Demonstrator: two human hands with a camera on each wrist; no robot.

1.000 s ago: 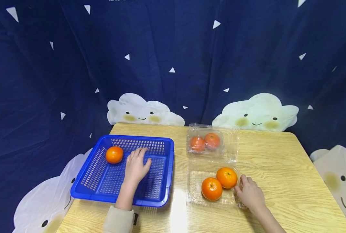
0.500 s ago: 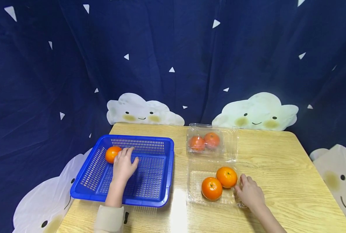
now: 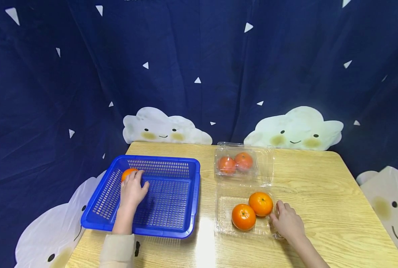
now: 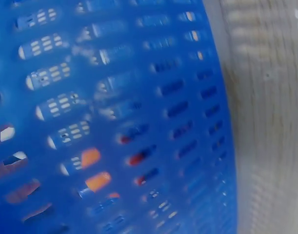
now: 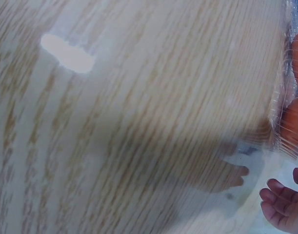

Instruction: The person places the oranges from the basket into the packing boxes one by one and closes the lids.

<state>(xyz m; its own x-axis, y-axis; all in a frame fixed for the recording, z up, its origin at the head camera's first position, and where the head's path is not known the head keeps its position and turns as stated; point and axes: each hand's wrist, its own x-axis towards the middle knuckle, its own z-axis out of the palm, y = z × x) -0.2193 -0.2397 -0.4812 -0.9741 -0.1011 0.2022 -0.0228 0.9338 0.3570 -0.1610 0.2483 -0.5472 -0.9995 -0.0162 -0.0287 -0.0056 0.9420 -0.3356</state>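
Observation:
In the blue plastic basket (image 3: 165,232), my left hand (image 3: 132,190) reaches over an orange (image 3: 128,172) near the back left corner. Its fingers overlap the fruit's right and lower side; the thumb stands out to the right, with a gap beside it. My right hand (image 3: 288,222) rests at the right edge of an opened clear plastic clamshell box (image 3: 224,227), fingers loosely bent, thumb close to the rim. Inside that box lie two oranges, a front one (image 3: 244,217) and a rear one (image 3: 260,204). The right wrist view catches the fingertips (image 5: 274,195) beside the box.
Behind, under the box's clear lid, sit two redder round fruits, a left one (image 3: 227,165) and a right one (image 3: 244,161). The wooden table (image 3: 319,193) ends at a dark blue curtain (image 3: 199,56). Through the basket's slots, orange patches (image 4: 95,180) show in the left wrist view.
My left hand has moved left across the basket, from its middle to the orange, which it now partly covers. The right hand, the box and its fruit stay as they were.

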